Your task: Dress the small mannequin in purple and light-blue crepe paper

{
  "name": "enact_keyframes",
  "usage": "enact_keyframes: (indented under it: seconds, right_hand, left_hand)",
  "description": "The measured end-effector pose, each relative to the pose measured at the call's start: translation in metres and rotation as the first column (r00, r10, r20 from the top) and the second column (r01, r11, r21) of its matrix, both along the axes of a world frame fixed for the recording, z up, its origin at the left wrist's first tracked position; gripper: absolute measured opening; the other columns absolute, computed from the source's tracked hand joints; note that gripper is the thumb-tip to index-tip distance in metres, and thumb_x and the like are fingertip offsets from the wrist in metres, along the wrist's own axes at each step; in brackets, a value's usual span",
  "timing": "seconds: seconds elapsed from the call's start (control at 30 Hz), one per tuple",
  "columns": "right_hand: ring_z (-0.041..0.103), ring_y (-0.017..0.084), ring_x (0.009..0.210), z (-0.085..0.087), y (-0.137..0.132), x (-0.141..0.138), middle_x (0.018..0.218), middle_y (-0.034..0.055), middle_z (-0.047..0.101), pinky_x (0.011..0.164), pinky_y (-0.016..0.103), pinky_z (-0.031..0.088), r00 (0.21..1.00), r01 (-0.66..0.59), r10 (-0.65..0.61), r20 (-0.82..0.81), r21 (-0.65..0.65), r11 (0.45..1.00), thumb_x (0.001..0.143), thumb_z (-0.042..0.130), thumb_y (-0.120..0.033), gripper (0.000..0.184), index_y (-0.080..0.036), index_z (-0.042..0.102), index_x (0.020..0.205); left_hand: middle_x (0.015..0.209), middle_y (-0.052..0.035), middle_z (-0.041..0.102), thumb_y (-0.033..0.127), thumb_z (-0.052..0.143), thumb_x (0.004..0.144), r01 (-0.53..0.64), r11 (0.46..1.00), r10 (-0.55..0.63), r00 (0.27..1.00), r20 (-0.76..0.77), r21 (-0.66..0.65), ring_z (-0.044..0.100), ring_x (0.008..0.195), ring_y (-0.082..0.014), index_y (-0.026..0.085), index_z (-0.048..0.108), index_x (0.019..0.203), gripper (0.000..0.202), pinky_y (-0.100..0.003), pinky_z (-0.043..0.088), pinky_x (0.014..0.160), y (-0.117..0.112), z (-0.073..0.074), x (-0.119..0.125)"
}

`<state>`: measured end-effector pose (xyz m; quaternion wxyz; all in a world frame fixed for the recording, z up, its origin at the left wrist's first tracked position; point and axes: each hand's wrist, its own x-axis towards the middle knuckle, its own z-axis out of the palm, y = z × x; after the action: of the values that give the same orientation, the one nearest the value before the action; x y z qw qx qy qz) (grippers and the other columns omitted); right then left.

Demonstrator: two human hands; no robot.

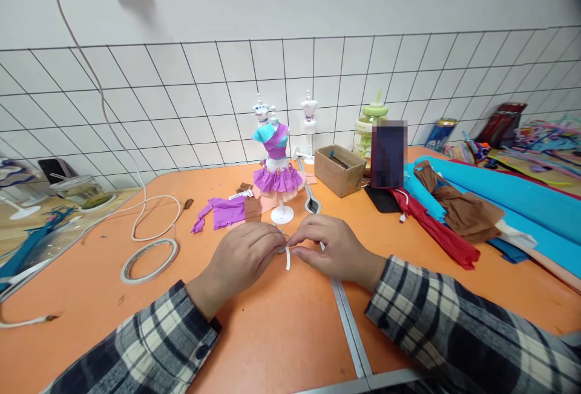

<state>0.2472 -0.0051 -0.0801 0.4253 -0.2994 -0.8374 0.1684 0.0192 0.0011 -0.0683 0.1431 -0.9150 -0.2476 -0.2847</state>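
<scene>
- Now the left hand and right hand meet fingertip to fingertip, low over the orange table.
- Both pinch tight on a small white strip, which dangles between them.
- Just behind stands a dressed mannequin; a tape roll lies well to the left.

"Was there room by the left hand and right hand?"
"Yes. The orange table lay bare on the left."
"What stood in the way?"
"The dress doll just behind, 1 tape ring left, a box and cloths right."
</scene>
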Motion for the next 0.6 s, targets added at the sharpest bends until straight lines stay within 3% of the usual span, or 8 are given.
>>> enact_keyframes:
  seconds: [0.3, 0.47, 0.6]
  right_hand:
    - [0.063, 0.016, 0.083, 0.0024, -0.0025, 0.0006, 0.088, 0.0023, 0.070, 0.073, 0.028, 0.044, 0.993, 0.065, -0.074, 0.089, 0.101, 0.993, 0.088, 0.062, -0.024, 0.007, -0.023, 0.069, 0.089]
    - [0.060, 0.015, 0.077, 0.0037, -0.0053, -0.0028, 0.082, 0.0003, 0.065, 0.067, 0.026, 0.041, 0.982, 0.075, -0.086, 0.166, 0.068, 0.995, 0.079, 0.062, -0.016, 0.005, -0.021, 0.064, 0.080]
    - [0.057, 0.013, 0.075, 0.0018, -0.0044, -0.0047, 0.081, -0.0010, 0.062, 0.066, 0.024, 0.040, 0.990, 0.041, -0.041, 0.135, 0.003, 0.999, 0.075, 0.060, -0.013, 0.007, -0.020, 0.061, 0.077]
  left_hand:
    - [0.093, -0.0056, 0.075, 0.017, 0.056, 0.093, 0.017, 1.000, -0.017, 0.999, 0.028, -0.014, 0.069, 0.087, -0.0195, 0.017, 0.063, 0.098, 0.008, -0.031, 0.051, 0.078, -0.0027, -0.0006, 0.0024]
    - [0.090, -0.0059, 0.074, 0.017, 0.052, 0.095, 0.024, 0.998, -0.027, 0.999, -0.039, -0.058, 0.068, 0.084, -0.0194, 0.017, 0.063, 0.098, 0.011, -0.032, 0.050, 0.076, -0.0021, -0.0007, 0.0066]
    - [0.086, -0.0053, 0.073, 0.015, 0.050, 0.095, 0.061, 0.995, -0.068, 0.994, -0.082, -0.084, 0.068, 0.082, -0.0196, 0.017, 0.063, 0.095, 0.013, -0.032, 0.049, 0.073, 0.0038, -0.0006, 0.0056]
